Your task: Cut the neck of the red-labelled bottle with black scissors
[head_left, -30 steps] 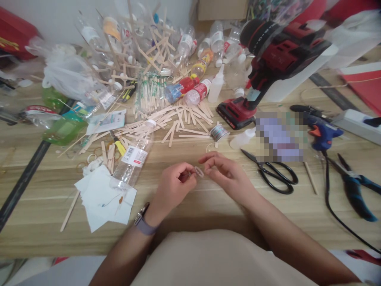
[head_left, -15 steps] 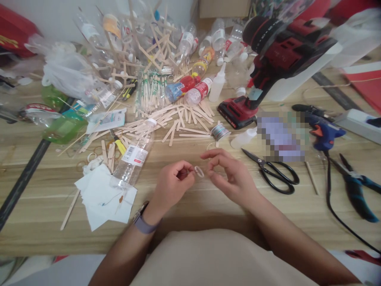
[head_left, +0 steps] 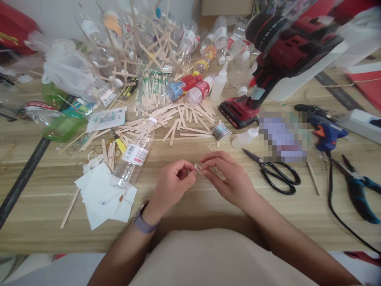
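Observation:
A small whitish ring [head_left: 197,168] is between my two hands, over the wooden table [head_left: 190,206] near its front edge. My left hand [head_left: 178,178] pinches the ring's left side between thumb and fingertips. On the other side, my right hand [head_left: 224,174] has its thumb and fingers closed on the ring's right side. The fingertips of both hands nearly meet. Behind them stands a spool of thin wire [head_left: 222,131], with a loop of wire near it. Black scissors [head_left: 272,171] lie to the right of my right hand.
To the left are a clear bottle [head_left: 131,159] and white paper sheets [head_left: 104,198]. Wooden sticks [head_left: 178,115] and several bottles cover the back. A red drill [head_left: 268,67] stands at the back right, with a blue glue gun [head_left: 327,135] and pliers [head_left: 357,190] farther right.
My right hand has moved left and its fingers, apart before, have closed on the ring. My left hand has stayed in about the same place.

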